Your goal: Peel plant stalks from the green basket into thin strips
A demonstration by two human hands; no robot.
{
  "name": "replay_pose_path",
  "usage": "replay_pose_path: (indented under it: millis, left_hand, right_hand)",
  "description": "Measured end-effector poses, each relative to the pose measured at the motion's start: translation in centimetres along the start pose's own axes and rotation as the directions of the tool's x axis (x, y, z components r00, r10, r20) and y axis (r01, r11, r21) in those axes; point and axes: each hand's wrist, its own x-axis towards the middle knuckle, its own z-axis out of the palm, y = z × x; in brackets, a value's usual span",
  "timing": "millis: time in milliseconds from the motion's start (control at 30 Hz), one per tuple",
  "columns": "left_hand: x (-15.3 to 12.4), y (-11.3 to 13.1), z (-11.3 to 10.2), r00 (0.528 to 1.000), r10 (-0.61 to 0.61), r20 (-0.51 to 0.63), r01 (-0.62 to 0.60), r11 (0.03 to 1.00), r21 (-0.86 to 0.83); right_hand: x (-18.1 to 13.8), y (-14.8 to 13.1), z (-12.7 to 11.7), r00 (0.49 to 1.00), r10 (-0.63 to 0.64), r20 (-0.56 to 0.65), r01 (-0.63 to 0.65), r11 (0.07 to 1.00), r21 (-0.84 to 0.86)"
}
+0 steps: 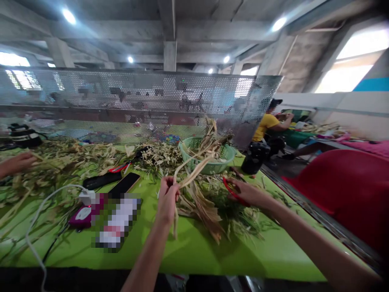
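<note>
Near the middle of the green table, my left hand (168, 195) is closed around long, pale dried leaf strips (196, 172). The strips rise up and to the right toward a light green plastic basket (209, 167), and one end hangs below the hand. To the right, my right hand (247, 192) grips red-handled scissors (230, 189); their blades are hard to make out. A wide, dry brownish leaf (204, 209) lies between my hands. Beneath the right hand is a heap of thin green plant bits (240, 213).
Left of my hands lie a dark phone (124, 184), a pixelated phone (118, 223) and a purple power strip (86, 215) with a white cable. Another person's hand (20, 163) touches dried leaves at far left. A black container (255, 157) and red chair (343, 186) stand right.
</note>
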Motion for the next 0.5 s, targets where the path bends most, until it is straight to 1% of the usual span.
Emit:
replay_pose_path:
  millis: [67,100,167,233,300,367,433,500]
  left_hand:
    - [1.0,0.5,0.3,0.993,0.121,-0.002,-0.121,0.989,0.086]
    - [1.4,0.6,0.5,0.986,0.169,0.016,-0.169,0.979,0.114]
    - [2.0,0.4,0.7,0.974,0.217,0.062,-0.224,0.963,0.149]
    - [2.2,-0.1,0.7,0.969,0.228,0.09,-0.241,0.953,0.182]
    - [2.2,-0.7,0.6,0.961,0.261,0.094,-0.276,0.934,0.229]
    - [2.2,-1.2,0.4,0.951,0.297,0.091,-0.31,0.914,0.26]
    - [2.1,-1.6,0.3,0.952,0.294,0.086,-0.306,0.917,0.255]
    - [2.1,-1.8,0.2,0.961,0.266,0.078,-0.277,0.933,0.231]
  right_hand:
    - [-0.7,0.1,-0.6,0.996,0.084,0.041,-0.086,0.995,0.045]
    - [-1.1,0.0,-0.9,0.989,0.133,0.065,-0.137,0.989,0.056]
    - [-2.3,-0.7,-1.2,0.976,0.19,0.104,-0.198,0.978,0.07]
    - [-3.5,-1.9,-1.5,0.974,0.186,0.13,-0.197,0.977,0.076]
    - [-4.7,-3.3,-1.7,0.968,0.203,0.147,-0.215,0.974,0.071]
    - [-5.7,-4.7,-2.0,0.952,0.209,0.225,-0.222,0.974,0.033]
    - [-6.5,-5.6,-2.2,0.936,0.182,0.301,-0.2,0.979,0.029]
    - [-7.2,-6.0,-2.0,0.922,0.172,0.347,-0.204,0.977,0.06]
